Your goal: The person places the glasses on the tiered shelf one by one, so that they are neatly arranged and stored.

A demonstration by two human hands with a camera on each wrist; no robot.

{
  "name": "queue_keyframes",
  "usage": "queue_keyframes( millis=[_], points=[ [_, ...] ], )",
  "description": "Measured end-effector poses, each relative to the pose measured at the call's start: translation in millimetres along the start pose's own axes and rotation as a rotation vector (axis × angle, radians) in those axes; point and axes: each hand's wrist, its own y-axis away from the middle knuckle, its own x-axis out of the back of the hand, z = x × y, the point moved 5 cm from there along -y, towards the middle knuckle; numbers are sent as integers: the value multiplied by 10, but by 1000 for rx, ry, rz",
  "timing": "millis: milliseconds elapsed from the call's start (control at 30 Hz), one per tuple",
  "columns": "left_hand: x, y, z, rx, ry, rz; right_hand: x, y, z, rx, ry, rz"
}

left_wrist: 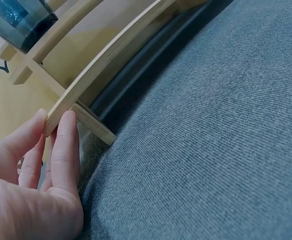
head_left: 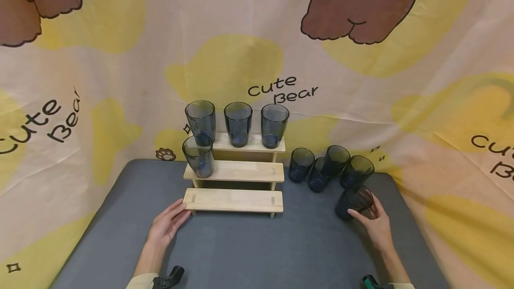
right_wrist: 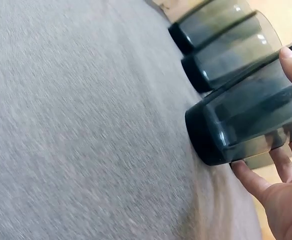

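Observation:
My right hand (head_left: pixel 378 227) grips a smoky blue-grey glass tumbler (head_left: pixel 348 203) at the right of the table. In the right wrist view, the thumb lies near the rim of this tumbler and the other fingers curve along its far side. At the left, my left hand (head_left: pixel 163 227) pinches the end of the lowest step of a three-tier wooden stand (head_left: pixel 234 200). Thumb and fingers lie on either side of the board's end in the left wrist view. Three tumblers line the top step, among them a middle tumbler (head_left: pixel 238 125); another tumbler (head_left: pixel 199 159) stands at the middle step's left end.
Several more matching tumblers cluster right of the stand, including a nearer tumbler (head_left: pixel 301 165) and a farther-right tumbler (head_left: pixel 356 171) close to the held one. The grey cloth-covered table (head_left: pixel 257 249) meets a printed fabric backdrop (head_left: pixel 132 88) behind and at both sides.

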Motion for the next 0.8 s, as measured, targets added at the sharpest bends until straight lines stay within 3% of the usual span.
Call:
queue_keyframes(
  millis=[367,800],
  points=[
    [-4,5,-1,7,6,3,-193,45,-51,-21,-84,-5],
    [6,3,-9,-2,5,4,-373,85,-228,73,-74,86]
  ],
)
